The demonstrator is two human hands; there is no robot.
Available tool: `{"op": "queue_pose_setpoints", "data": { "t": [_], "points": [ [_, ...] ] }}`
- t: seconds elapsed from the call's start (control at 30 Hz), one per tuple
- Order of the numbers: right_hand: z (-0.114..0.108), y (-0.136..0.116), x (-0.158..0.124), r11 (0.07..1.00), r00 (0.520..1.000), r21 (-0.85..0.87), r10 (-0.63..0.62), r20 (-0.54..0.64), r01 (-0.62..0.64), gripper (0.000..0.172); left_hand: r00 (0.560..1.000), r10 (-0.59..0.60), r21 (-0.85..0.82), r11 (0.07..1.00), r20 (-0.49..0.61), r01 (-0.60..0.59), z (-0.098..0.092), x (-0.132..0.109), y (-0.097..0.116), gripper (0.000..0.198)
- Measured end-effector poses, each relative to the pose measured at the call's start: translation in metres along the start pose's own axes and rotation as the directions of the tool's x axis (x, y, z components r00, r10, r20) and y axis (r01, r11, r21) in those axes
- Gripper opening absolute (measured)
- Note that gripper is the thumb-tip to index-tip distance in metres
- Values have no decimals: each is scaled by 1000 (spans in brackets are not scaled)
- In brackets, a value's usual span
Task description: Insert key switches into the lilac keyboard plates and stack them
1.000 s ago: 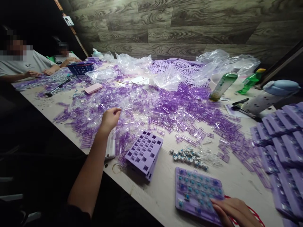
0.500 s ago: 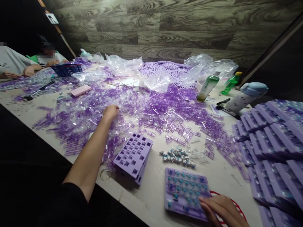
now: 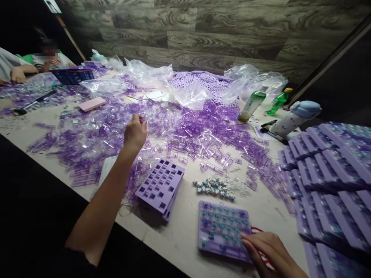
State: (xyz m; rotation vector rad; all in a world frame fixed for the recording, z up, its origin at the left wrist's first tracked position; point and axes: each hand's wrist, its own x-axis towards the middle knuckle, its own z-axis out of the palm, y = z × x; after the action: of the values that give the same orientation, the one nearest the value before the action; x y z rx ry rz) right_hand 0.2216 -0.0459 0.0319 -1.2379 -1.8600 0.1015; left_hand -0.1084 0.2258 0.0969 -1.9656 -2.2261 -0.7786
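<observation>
My left hand [image 3: 135, 131] is raised over a wide heap of translucent purple and clear plastic pieces [image 3: 191, 123], its fingers bent into a pinch. A small clear plastic piece seems to show at the fingertips. At lower right, a small purple keyboard [image 3: 223, 231] with blue-stemmed switches under clear caps lies on the table. My right hand [image 3: 268, 249] grips its right edge, fingertips against the caps at that side. Loose switches [image 3: 216, 188] lie just behind the keyboard. To its left sit stacked purple keyboard frames [image 3: 160, 185] with square holes.
Rows of stacked purple keyboards [image 3: 327, 185] fill the right side. Behind them stand a white flask [image 3: 295, 119] and green bottles [image 3: 255, 104]. Plastic bags [image 3: 147, 75] lie at the back, a pink block [image 3: 92, 104] and a dark blue basket [image 3: 72, 76] at left. Co-workers sit at far left.
My left hand has lifted and turned, its fingers coming up from the heap. My right hand stays at the keyboard's edge. The whole view has shifted slightly.
</observation>
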Motion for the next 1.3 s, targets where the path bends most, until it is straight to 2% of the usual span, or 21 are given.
{"op": "queue_pose_setpoints", "data": {
  "t": [0.03,0.07,0.1,0.13,0.17,0.2,0.3,0.4,0.53,0.63,0.87,0.97,1.13,1.3],
  "points": [
    [0,-2,-1,1000,1000,24,19,-7,-18,15,993,96,-129,986,-69,-104,-11,-21,11,28],
    [1,-5,-1,998,999,48,30,-20,-29,20,972,215,-247,941,-92,-231,-22,-44,22,27],
    [2,-9,-1,997,998,68,42,-43,-39,25,936,345,-351,871,-66,-345,-31,-70,33,25],
    [3,-13,-1,996,997,84,47,-67,-41,30,870,492,-460,773,0,-437,-39,-97,41,22],
    [4,-17,-1,994,995,97,49,-84,-41,34,800,599,-560,676,40,-479,-44,-123,48,19],
    [5,-21,0,993,995,107,53,-82,-44,37,743,664,-634,608,78,-477,-47,-149,53,18],
    [12,-32,0,988,998,141,52,28,-56,39,683,714,-763,525,154,-377,-36,-209,56,22],
    [19,-37,-4,982,990,170,57,132,-79,38,664,727,-819,481,174,-312,-16,-240,55,27],
    [24,-37,-9,985,986,138,85,144,-105,37,662,728,-861,440,175,-256,-5,-251,56,28],
    [25,-34,-10,989,981,115,72,179,-94,36,655,738,-862,431,165,-268,-3,-252,58,28],
    [26,-25,-6,987,978,121,83,192,-107,29,701,713,-689,526,36,-499,5,-260,54,27],
    [27,-21,-9,988,977,114,80,199,-104,28,674,738,-619,520,-20,-589,5,-263,52,29],
    [26,-19,-10,995,967,68,58,248,-77,25,641,766,-559,514,-42,-651,3,-266,52,31],
    [27,-30,-10,991,966,-132,-1,257,36,24,627,777,-493,525,-54,-693,4,-274,53,30]
  ]
}}
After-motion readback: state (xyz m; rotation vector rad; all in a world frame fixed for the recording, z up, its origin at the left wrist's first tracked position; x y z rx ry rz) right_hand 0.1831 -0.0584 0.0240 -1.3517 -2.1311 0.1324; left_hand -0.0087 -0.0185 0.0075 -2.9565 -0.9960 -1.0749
